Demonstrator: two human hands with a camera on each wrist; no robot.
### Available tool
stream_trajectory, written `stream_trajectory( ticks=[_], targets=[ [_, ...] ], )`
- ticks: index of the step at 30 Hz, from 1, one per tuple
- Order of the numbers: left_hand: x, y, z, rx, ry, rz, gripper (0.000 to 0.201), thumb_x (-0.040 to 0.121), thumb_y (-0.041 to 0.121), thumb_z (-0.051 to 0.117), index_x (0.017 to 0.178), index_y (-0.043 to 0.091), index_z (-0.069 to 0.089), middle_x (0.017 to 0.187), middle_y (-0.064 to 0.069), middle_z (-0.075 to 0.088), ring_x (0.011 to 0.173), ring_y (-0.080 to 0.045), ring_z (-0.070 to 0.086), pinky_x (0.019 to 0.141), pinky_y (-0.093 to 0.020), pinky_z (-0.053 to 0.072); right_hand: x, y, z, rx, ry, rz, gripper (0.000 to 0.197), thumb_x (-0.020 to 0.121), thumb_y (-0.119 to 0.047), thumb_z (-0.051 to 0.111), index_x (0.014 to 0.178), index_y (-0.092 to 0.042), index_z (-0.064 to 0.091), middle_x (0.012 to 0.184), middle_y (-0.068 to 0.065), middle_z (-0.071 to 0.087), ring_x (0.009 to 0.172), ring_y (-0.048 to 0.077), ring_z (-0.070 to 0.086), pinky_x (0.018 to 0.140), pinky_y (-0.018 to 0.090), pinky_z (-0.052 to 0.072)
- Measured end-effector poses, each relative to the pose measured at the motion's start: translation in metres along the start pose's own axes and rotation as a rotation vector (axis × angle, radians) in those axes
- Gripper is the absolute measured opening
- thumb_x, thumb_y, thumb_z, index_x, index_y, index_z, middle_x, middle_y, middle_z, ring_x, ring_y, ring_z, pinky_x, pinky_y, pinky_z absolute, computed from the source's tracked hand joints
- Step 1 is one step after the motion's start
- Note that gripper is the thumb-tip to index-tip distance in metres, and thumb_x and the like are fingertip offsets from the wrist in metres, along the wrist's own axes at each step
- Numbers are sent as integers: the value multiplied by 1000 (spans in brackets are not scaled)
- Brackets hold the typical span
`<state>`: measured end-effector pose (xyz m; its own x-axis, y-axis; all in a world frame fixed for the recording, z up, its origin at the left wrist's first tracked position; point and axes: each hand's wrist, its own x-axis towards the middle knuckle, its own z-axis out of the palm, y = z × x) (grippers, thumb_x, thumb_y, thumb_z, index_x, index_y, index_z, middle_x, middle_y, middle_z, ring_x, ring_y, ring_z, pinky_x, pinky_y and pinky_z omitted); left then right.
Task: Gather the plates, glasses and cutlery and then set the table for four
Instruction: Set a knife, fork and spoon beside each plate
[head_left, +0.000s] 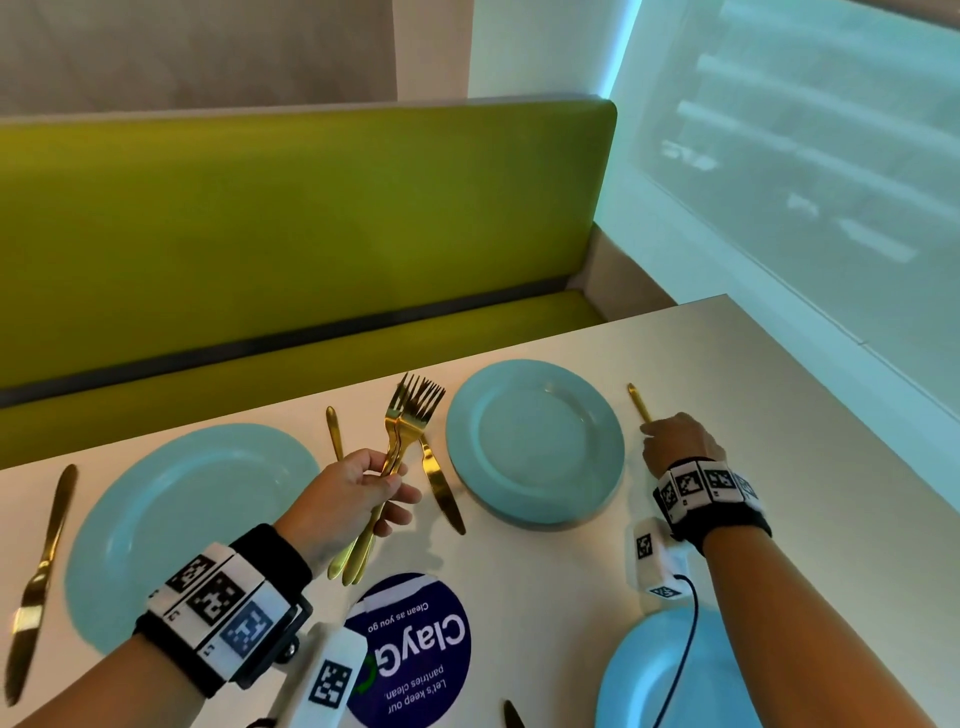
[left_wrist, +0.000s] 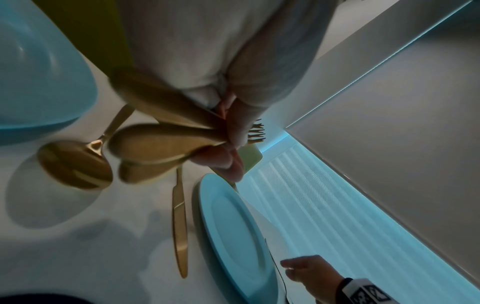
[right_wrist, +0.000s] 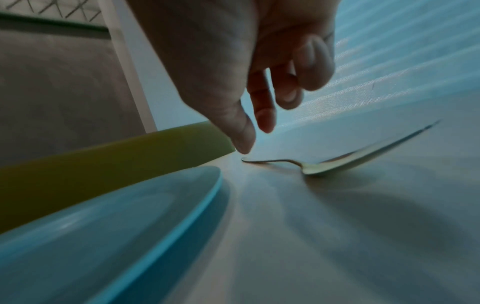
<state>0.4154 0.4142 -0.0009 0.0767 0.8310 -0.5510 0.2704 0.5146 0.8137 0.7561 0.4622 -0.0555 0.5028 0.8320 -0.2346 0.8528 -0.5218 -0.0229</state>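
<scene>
— Two hands are over the white desk (head_left: 753, 374). How is the left hand (head_left: 353, 493) posed?
— Its forearm slants up from the lower left, thumb on top. The grip is curled round the handles of a bundle of gold forks (head_left: 413, 415), tines pointing up and away, held above the desk between the left plate (head_left: 192, 519) and the far plate (head_left: 535, 441).
— And the right hand (head_left: 675, 447)?
— It hangs knuckles up, just right of the far plate, over a gold spoon (head_left: 638, 402) lying flat on the desk. Its grip is loosely spread and pinches nothing. Whether a fingertip touches the spoon, I cannot tell.
— Anything beside the forks?
— One gold knife (head_left: 441, 488), just left of the far plate.
</scene>
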Motion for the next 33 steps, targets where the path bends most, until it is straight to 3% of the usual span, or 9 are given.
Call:
stream_trajectory(
  ticks=[4,11,16,18,23,26,30,33],
  targets=[
    [-1,-1,-4,-32,18,-12,14,97,10,42,96,12,56,85,-8,70,71,-19,61,60,-26,48,0,3,5,-121,-64,65,35,92,-17,43,124,-14,58,124,8,53,114,27,55,91,36,44],
    [2,-4,-1,-29,21,-18,15,97,10,42,97,13,56,86,-8,70,72,-19,62,60,-25,48,5,9,12,-160,-99,9,37,93,-18,38,125,-16,58,119,8,59,108,26,60,82,32,47],
    [5,-7,2,-27,16,-18,14,97,10,43,97,12,57,86,-9,70,71,-19,62,60,-26,47,11,-4,5,-165,-153,-59,49,96,-23,32,144,-32,31,129,6,54,118,26,54,93,35,46],
    [7,-9,1,-30,16,-25,14,97,10,43,97,12,57,86,-9,71,71,-19,62,60,-26,47,15,-13,2,-128,-162,-59,49,97,-27,30,146,-34,27,133,6,52,122,27,52,96,37,43],
    [10,-14,-3,-62,27,-47,14,97,10,43,97,12,57,87,-10,71,71,-20,62,60,-26,47,31,-31,6,-10,-127,-57,41,98,-36,27,133,-27,49,126,10,57,115,31,56,92,35,44],
    [11,-15,-6,-78,36,-52,14,96,10,44,98,12,57,87,-10,71,72,-20,62,60,-26,46,37,-36,7,-1,-91,-56,44,100,-38,28,124,-16,57,123,15,59,111,33,57,91,35,44],
    [11,-16,-8,-97,43,-54,14,96,9,44,98,11,57,87,-11,71,71,-20,61,59,-26,46,41,-39,7,-33,-85,-74,47,100,-40,27,120,-13,59,121,16,60,109,33,57,88,34,43],
    [10,-15,-8,-103,47,-56,14,96,9,44,99,11,57,87,-11,71,70,-20,61,59,-25,46,40,-40,4,-13,-111,-93,41,100,-34,28,129,-21,53,123,13,58,111,32,57,92,37,44]
  ],
)
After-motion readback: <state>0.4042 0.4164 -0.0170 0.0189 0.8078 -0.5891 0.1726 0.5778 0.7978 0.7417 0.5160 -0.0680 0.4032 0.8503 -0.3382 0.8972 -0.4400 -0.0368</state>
